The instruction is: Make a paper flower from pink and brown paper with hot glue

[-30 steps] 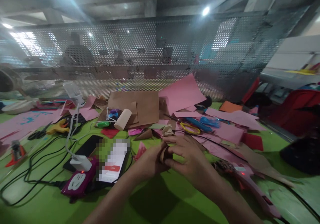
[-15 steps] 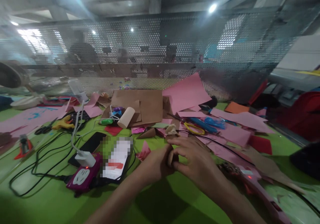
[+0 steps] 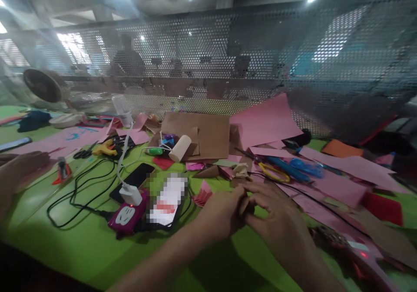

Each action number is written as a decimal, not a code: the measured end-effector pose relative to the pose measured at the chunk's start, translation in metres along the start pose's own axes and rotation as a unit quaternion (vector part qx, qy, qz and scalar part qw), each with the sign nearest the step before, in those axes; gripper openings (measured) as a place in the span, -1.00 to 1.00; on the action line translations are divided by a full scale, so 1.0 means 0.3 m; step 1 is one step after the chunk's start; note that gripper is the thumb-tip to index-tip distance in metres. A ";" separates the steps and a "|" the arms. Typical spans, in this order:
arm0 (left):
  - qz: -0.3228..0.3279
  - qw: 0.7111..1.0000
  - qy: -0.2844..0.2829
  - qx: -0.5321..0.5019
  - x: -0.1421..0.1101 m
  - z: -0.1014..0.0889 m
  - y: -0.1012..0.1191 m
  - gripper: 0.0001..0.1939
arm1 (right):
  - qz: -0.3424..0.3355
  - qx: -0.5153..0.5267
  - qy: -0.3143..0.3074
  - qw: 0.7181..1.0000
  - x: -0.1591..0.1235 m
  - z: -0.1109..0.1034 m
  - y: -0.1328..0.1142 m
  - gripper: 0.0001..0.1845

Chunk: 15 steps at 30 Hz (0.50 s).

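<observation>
My left hand [image 3: 223, 216] and my right hand [image 3: 276, 218] meet above the green table, fingertips curled together. Between them is a small brown paper piece [image 3: 243, 206], mostly covered by the fingers. Just left of my left hand lies a pleated pink paper piece [image 3: 202, 194]. A brown paper cone [image 3: 207, 171] and a crumpled beige paper scrap [image 3: 241, 170] rest beyond my fingers. To the right of my right forearm is a pink glue gun [image 3: 366, 257] with a red light lit.
A purple power strip [image 3: 125, 218] with a white charger [image 3: 130, 194], two phones and looped black cables lie left. Brown cardboard [image 3: 211, 133], pink sheets [image 3: 267, 122] and yellow-handled scissors [image 3: 273, 173] are at the back. Another person's hand [image 3: 29, 166] rests far left. A fan [image 3: 44, 85] stands behind.
My view has swung left, so everything sits further right in the picture. Another person's hand now shows at the far left. My hands keep nearly the same grip on the brown paper.
</observation>
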<state>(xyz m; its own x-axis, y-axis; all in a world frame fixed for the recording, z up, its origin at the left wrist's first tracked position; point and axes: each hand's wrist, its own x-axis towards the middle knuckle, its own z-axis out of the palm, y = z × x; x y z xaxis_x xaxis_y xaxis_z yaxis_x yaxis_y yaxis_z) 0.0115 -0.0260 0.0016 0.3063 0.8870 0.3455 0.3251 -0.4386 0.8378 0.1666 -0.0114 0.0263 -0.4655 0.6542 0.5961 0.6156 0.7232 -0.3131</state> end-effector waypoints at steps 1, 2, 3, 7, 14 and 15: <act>0.005 0.999 -0.003 -0.037 0.003 -0.001 -0.001 -0.57 | -0.003 -0.001 -0.008 1.000 0.002 -0.011 -0.005 -0.88; 0.010 0.996 -0.005 -0.087 0.007 -0.002 -0.002 -0.54 | -0.007 0.000 -0.019 1.000 0.004 -0.025 -0.010 -0.86; 0.009 0.990 -0.008 -0.143 0.010 -0.004 -0.002 -0.51 | -0.012 0.004 -0.032 0.999 0.007 -0.042 -0.016 -0.85; -0.067 0.959 -0.005 -0.275 0.020 -0.027 0.006 -0.56 | -0.016 0.036 -0.029 0.999 0.012 -0.108 -0.028 -0.81; -0.071 0.966 0.004 -0.249 0.017 -0.043 -0.015 -0.61 | -0.054 -0.029 -0.027 0.998 0.001 -0.104 -0.025 -0.75; -0.062 0.970 0.008 -0.236 0.018 -0.039 -0.022 -0.59 | -0.053 -0.044 -0.032 0.997 -0.001 -0.095 -0.029 -0.72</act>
<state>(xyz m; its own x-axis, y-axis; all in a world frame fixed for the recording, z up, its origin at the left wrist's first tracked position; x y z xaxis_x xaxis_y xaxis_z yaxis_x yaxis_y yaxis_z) 0.0007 -0.0168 0.0028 0.2770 0.9320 0.2337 -0.0889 -0.2174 0.9720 0.1795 -0.0243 0.0501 -0.5690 0.5899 0.5730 0.6124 0.7690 -0.1836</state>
